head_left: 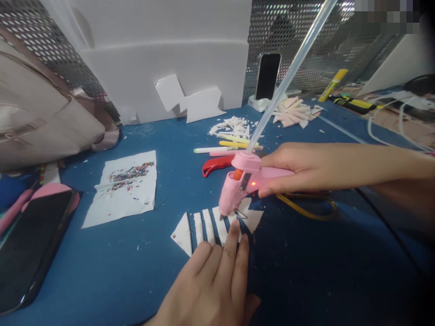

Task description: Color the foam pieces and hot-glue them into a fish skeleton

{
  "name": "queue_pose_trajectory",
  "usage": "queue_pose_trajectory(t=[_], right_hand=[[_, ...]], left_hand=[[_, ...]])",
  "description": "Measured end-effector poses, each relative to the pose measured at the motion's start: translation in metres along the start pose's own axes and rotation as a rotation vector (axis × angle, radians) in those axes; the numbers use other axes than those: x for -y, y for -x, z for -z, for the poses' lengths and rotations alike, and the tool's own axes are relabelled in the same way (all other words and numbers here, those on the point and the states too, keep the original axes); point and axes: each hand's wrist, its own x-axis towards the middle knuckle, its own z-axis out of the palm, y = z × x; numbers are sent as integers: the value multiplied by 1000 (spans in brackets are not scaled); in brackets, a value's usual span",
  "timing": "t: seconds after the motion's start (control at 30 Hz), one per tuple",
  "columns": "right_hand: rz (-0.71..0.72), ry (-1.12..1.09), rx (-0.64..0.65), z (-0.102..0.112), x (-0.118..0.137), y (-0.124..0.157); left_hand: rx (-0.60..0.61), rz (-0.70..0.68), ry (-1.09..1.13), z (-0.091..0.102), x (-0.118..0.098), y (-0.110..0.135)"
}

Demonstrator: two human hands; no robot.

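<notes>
My right hand [302, 160] grips a pink hot glue gun [234, 190] by its handle. A small red light glows on the gun's side, and a long clear glue stick [288, 79] sticks up from its back. The nozzle points down at a row of white strips [210, 228], touching or just over one of them. A white triangular piece [182, 234] lies at the row's left end, and a notched white piece [253, 218] at its right end. My left hand [212, 285] has its fingers stretched over the strips, fingertips resting on those near the nozzle.
Behind the gun lie a red-handled tool [217, 165], several markers [217, 150] and a heap of white scraps [234, 125]. At left are a paper with colourful bits [131, 176], a dark phone [37, 244] and a bag [47, 104]. Another phone [268, 76] stands behind. A black cable [384, 226] runs right.
</notes>
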Motion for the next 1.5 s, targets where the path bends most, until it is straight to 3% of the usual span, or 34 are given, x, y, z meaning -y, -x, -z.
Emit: queue_pose_trajectory(t=[0.57, 1.07, 1.5], right_hand=[[7, -44, 11, 1, 19, 3], [57, -31, 12, 0, 8, 3], [-161, -159, 31, -1, 17, 3]], left_hand=[[21, -10, 11, 0, 0, 2], [-2, 11, 10, 0, -1, 0], [-19, 3, 23, 0, 0, 0]])
